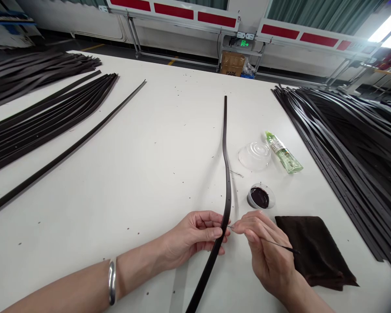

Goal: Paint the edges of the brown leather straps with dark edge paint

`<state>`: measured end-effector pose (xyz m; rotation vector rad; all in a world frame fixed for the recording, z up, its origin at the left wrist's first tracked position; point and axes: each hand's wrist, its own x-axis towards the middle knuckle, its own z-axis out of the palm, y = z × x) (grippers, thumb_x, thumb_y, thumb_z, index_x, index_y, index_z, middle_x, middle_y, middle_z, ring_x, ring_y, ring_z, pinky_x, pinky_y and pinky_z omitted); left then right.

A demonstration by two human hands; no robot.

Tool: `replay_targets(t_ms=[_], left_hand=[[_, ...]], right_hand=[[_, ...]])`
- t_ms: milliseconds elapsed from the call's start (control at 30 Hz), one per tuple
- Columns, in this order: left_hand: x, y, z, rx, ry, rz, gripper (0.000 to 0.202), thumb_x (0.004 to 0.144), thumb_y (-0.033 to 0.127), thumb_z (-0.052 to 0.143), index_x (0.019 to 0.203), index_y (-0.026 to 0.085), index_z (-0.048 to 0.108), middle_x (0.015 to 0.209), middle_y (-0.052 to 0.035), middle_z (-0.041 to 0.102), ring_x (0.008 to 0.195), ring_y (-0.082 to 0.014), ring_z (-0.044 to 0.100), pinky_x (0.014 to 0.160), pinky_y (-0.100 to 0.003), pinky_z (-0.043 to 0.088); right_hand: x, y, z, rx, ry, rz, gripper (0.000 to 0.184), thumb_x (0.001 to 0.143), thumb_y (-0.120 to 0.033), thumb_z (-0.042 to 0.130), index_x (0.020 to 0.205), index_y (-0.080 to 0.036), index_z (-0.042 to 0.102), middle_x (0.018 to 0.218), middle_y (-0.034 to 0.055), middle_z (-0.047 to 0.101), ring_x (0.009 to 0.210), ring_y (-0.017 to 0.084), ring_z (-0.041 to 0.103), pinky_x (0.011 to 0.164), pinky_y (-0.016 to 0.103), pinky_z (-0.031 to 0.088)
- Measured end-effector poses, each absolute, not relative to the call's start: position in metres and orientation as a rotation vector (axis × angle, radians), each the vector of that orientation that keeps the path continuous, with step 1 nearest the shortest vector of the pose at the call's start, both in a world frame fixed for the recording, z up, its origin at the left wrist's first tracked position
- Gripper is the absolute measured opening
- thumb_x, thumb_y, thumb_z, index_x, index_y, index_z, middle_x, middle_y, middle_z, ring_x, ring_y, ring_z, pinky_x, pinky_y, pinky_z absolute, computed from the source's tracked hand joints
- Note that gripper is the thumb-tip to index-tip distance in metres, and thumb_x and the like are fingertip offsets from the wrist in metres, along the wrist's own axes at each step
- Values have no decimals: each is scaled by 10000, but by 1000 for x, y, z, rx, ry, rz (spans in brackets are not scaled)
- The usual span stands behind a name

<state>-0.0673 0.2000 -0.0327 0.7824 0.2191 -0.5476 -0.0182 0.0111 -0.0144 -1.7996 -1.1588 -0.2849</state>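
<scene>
Dark strap (227,191) ran in a long, slightly bowed line down the middle of the white table (150,165), its near part lifted off the surface and standing on edge in the left hand (192,237). That hand's thumb and fingers were closed narrowly on it. A silver bangle (112,280) sat on that wrist. The right hand (267,256) pinched a thin stick-like tool (280,246) the way one holds a pen, and the tool's tip met the strap's edge just beside the left thumb. Near the right hand stood a small dish of dark liquid (260,196), with a clear lid (254,154) and a green bottle (284,153) lying on its side farther back. A dark cloth (313,248) lay crumpled just right of the wrist. The tabletop was flecked with small dark specks. A thick heap of straps (352,148) covered its right side, fanned rows of straps (45,113) lay on the left, and a single strap (68,152) lay apart from them. Beyond the table stood metal racks with red and white panels (176,11), a cardboard box (232,64) under a green exit sign (244,43), and grey-green curtains (313,13).
</scene>
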Motion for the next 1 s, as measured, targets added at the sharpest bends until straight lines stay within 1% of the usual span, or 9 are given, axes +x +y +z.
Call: replay_targets(t_ms=[200, 333, 433, 533, 600, 667, 733, 833, 1000], left_hand=[[-68, 200, -32, 784, 220, -539, 168, 805, 186, 746, 955, 139, 687, 878, -61, 674, 784, -136, 607, 719, -289, 566], [-68, 200, -32, 778, 223, -538, 168, 811, 193, 743, 961, 141, 691, 879, -62, 685, 794, -138, 612, 746, -302, 566], [-68, 200, -33, 761, 254, -535, 188, 802, 185, 752, 976, 146, 691, 911, -68, 688, 826, -145, 623, 768, -317, 567], [-68, 201, -34, 743, 243, -530, 196, 805, 183, 750, 989, 148, 691, 902, -59, 680, 818, -135, 625, 772, -306, 562], [-68, 201, -35, 749, 219, -532, 202, 815, 187, 742, 1007, 143, 693, 910, -56, 674, 817, -127, 626, 776, -296, 560], [-68, 201, -35, 752, 208, -537, 203, 817, 177, 739, 1012, 140, 696, 911, -54, 674, 815, -124, 631, 781, -295, 561], [-69, 200, -35, 740, 202, -545, 186, 819, 168, 734, 998, 134, 701, 897, -59, 683, 802, -124, 639, 776, -290, 562], [-71, 199, -36, 702, 189, -586, 176, 820, 172, 731, 986, 120, 709, 885, -78, 704, 770, -128, 652, 749, -281, 564], [-73, 198, -36, 706, 181, -671, 179, 808, 184, 742, 968, 105, 725, 896, -89, 712, 758, -138, 663, 744, -291, 575]], right_hand=[[-19, 11, -13, -1791, -1159, -267, 286, 924, 12, 369, 1034, -164, 567, 834, 60, 674, 768, 185, 608, 685, 351, 483], [-22, 4, -16, -1783, -1070, -182, 291, 963, -42, 358, 1044, -174, 605, 848, 40, 690, 751, 167, 647, 693, 337, 500], [-24, 1, -20, -1752, -810, -241, 310, 1003, -90, 325, 1022, -185, 620, 910, 42, 685, 836, 157, 671, 754, 314, 537], [-25, 6, -24, -1790, -548, -162, 160, 1000, -157, 444, 985, -203, 596, 1013, 44, 648, 956, 170, 659, 838, 313, 542], [-25, 14, -26, -1754, -458, 6, 24, 955, -198, 568, 941, -213, 555, 1012, 31, 619, 947, 168, 654, 835, 301, 546], [-24, 20, -28, -1660, -414, 125, 135, 910, -212, 645, 885, -218, 512, 938, 6, 591, 890, 153, 645, 800, 280, 552], [-21, 23, -30, -1587, -392, 150, 197, 878, -207, 687, 849, -221, 493, 875, -14, 557, 848, 136, 623, 785, 265, 552], [-13, 21, -28, -1555, -342, 91, 224, 843, -203, 727, 842, -220, 504, 856, -20, 543, 848, 128, 605, 781, 250, 550], [0, 11, -15, -1600, -245, 11, 203, 827, -258, 754, 883, -211, 565, 915, 1, 606, 866, 145, 639, 782, 261, 563]])
